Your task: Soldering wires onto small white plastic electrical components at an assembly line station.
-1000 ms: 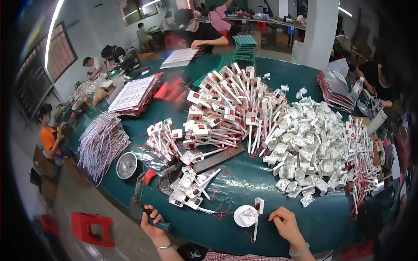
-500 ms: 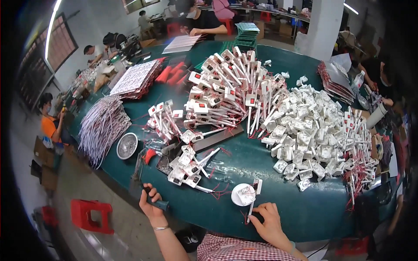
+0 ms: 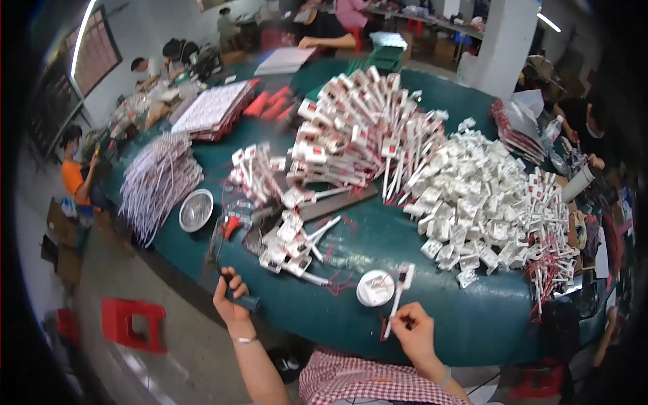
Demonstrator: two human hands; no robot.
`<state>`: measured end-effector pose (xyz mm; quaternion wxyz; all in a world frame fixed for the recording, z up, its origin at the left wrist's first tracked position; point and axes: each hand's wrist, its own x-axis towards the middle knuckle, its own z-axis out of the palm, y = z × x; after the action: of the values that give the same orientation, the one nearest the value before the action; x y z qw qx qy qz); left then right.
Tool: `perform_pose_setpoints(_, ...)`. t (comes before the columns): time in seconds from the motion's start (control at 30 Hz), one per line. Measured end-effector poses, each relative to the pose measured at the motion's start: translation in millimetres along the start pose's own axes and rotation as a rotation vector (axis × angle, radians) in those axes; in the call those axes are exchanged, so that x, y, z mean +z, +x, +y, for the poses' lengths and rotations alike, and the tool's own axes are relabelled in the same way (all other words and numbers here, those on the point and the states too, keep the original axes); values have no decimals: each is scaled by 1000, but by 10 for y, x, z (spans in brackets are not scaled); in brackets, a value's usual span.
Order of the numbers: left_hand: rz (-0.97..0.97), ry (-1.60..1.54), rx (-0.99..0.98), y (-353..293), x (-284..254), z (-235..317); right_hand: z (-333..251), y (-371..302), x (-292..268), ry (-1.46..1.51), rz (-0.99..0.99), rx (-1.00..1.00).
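Observation:
My left hand (image 3: 231,300) is wrapped round a tool with a dark teal, cylindrical handle (image 3: 247,303) at the near left table edge. The tool's exact kind does not show. On the right, the fingers of my right hand (image 3: 413,331) are pinched at the lower end of a thin white sleeved lead with red wires (image 3: 390,322). This lead runs up to a small white switch housing (image 3: 405,273). Just left of the housing lies a round white dish (image 3: 375,288) with a white part in it.
Piled beyond are switch assemblies with leads (image 3: 344,128), white plastic housings (image 3: 472,202) and more wired switches (image 3: 543,229). A metal bowl (image 3: 196,210) stands beside bundled white leads (image 3: 158,182). Nearer lie several wired housings (image 3: 290,246). A red stool (image 3: 135,324) is on the floor.
The switch housing and its lead stand slightly farther right of the dish. My right hand's fingers have drawn together at the lead. My left hand keeps its tool, barely moved.

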<state>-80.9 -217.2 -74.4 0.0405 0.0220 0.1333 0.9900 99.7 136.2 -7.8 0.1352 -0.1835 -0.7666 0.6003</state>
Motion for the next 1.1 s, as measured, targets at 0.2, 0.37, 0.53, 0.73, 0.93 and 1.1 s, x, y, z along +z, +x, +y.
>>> perform_pose_setpoints(0.2, -8, 14, -27, 76, 162, -100, -525, 85, -261, 115, 46, -78)
perform_pose_setpoints(0.37, -7, -1, 15, -55, 101, -71, -822, 330, -200, -87, -25, -261)
perform_pose_setpoints(0.53, 20, -9, 0, -74, 104, -100, -851, 314, -352, -46, -39, -154)
perform_pose_setpoints(0.73, -35, -27, 5, -36, 90, -50, -850, 153, -591, 333, 2, -69)
perform_pose_setpoints(0.93, -100, -60, 5, -65, 53, -30, -1084, 341, -229, 358, 33, -202)
perform_pose_setpoints(1.1, -61, -57, 2, -51, 86, -96, -1067, 809, 432, -74, -80, -440)
